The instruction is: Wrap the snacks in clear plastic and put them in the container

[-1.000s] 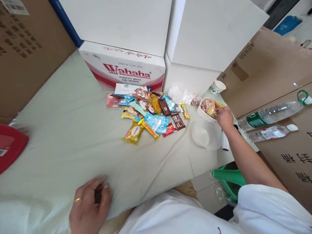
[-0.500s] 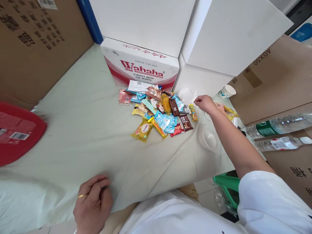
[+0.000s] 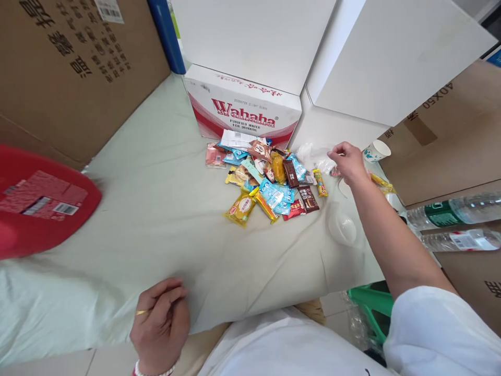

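A heap of wrapped snacks and candies [image 3: 270,183] lies on the pale green cloth [image 3: 156,209] in front of a Wahaha box [image 3: 245,109]. My right hand [image 3: 346,162] reaches across to the heap's right edge, fingers pinched at a clear plastic bag [image 3: 313,155]. Under my forearm a white bowl [image 3: 376,183] with snacks in it is mostly hidden. A clear plastic lid [image 3: 343,227] lies near it. My left hand [image 3: 162,321], with a gold ring, rests curled on the cloth at the table's near edge, holding nothing I can see.
Big white boxes [image 3: 387,62] and brown cartons [image 3: 70,73] ring the table. A red object [image 3: 39,209] sits at the left. A paper cup [image 3: 376,151] stands at the back right. Two water bottles [image 3: 454,214] lie on a carton. A green stool [image 3: 370,308] stands below the table edge.
My right hand left the snack bowl and moved left and back to the plastic bag beside the heap. The view shifted left. My left hand stayed at the near edge.
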Demonstrator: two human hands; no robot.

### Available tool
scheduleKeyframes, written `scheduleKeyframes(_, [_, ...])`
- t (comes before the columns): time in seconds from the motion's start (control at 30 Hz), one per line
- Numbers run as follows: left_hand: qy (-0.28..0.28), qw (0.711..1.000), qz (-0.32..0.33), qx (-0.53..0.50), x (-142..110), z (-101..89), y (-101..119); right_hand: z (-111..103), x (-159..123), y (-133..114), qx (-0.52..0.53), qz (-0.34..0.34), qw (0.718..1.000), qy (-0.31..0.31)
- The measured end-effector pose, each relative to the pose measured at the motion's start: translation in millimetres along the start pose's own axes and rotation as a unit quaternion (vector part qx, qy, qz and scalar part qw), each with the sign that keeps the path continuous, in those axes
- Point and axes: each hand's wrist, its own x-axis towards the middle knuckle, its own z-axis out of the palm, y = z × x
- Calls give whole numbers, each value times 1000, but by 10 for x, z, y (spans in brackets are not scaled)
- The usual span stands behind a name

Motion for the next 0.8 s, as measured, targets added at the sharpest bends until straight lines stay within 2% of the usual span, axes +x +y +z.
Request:
scheduleKeyframes(0.07, [12,999,-26,-31,-12,-1,63,-180,-233,-153,151,32,987,-34])
scheduleKeyframes(0.1, [3,998,-36,-50,-12,6,105,-239,-385,-245,249,54,965,-60])
scheduleKeyframes(0.2, [-79,983,-90,-139,30,73,283,-222,-947,-509,467,120,865,-142])
scheduleKeyframes(0.27, [-144,949,-170,-225,106,171,437,-59,-1353,-620,539,158,805,-188])
scheduleKeyframes(0.33, [-195,881,-284,-325,218,310,586,168,-1730,-656,583,197,751,-239])
scheduleKeyframes(0.4, [-201,780,-415,-424,353,466,699,399,-2037,-640,603,230,704,-296])
scheduleKeyframes(0.47, [-241,680,-485,-494,479,602,771,590,-2253,-606,599,251,672,-355])
scheduleKeyframes(0.53, [-294,603,-518,-532,568,697,821,714,-2379,-579,567,257,664,-414])
scheduleKeyframes(0.57, [-322,572,-524,-543,591,730,842,751,-2415,-570,543,255,672,-434])
scheduleKeyframes(0.6, [-345,551,-523,-551,602,755,862,773,-2438,-563,516,250,688,-446])
scheduleKeyframes(0.63, [-356,546,-518,-555,599,774,880,784,-2450,-556,491,243,707,-448])
scheduleKeyframes(0.67, [-354,557,-508,-554,588,789,895,786,-2455,-549,471,236,727,-440])
scheduleKeyframes(0.8, [-256,666,-464,-524,517,816,918,749,-2450,-515,436,195,788,-388])
